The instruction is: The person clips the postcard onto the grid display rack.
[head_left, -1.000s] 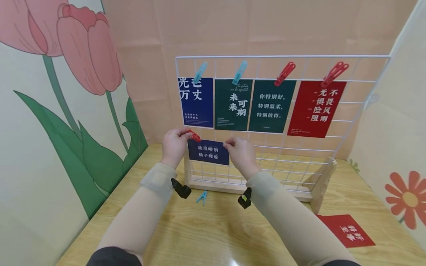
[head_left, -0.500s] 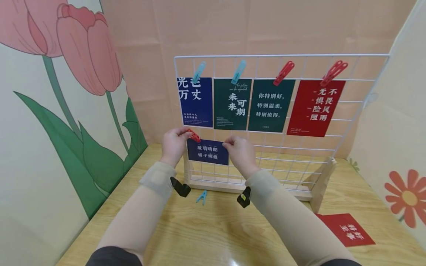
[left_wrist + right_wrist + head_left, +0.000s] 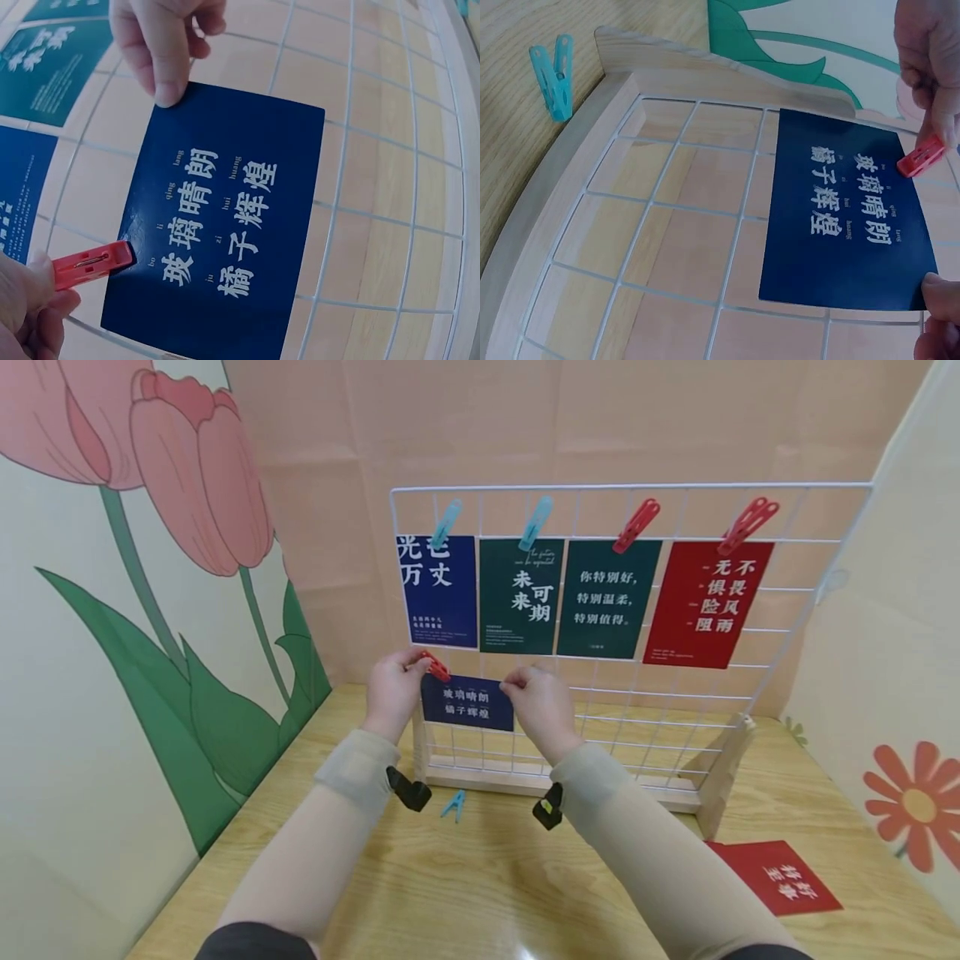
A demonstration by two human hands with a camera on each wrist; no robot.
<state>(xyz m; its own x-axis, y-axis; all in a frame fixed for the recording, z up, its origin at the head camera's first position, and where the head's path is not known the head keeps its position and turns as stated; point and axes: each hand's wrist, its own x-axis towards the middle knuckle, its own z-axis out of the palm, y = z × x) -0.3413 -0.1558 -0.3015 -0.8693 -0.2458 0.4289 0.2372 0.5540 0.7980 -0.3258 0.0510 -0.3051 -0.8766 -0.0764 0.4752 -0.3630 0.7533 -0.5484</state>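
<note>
My left hand [image 3: 393, 692] pinches a red clothespin [image 3: 91, 265], whose tip is on the top edge of a dark blue card [image 3: 472, 703] with white characters. At that card's upper right corner, my right hand [image 3: 543, 706] grips it between thumb and finger. The card lies in front of the lower part of a white wire grid [image 3: 630, 706]. In the right wrist view the clothespin [image 3: 921, 156] sits near one end of the card's top edge. Whether its jaws also enclose a grid wire is hard to see.
Above hang a blue card [image 3: 442, 597], two green cards including one [image 3: 609, 610] at centre, and a red card [image 3: 708, 610], each under a clothespin. A light blue clothespin [image 3: 453, 807] and another red card [image 3: 787, 878] lie on the wooden table [image 3: 450, 893].
Both hands keep their places on the clothespin and the blue card. Only a slight shift of the head view shows.
</note>
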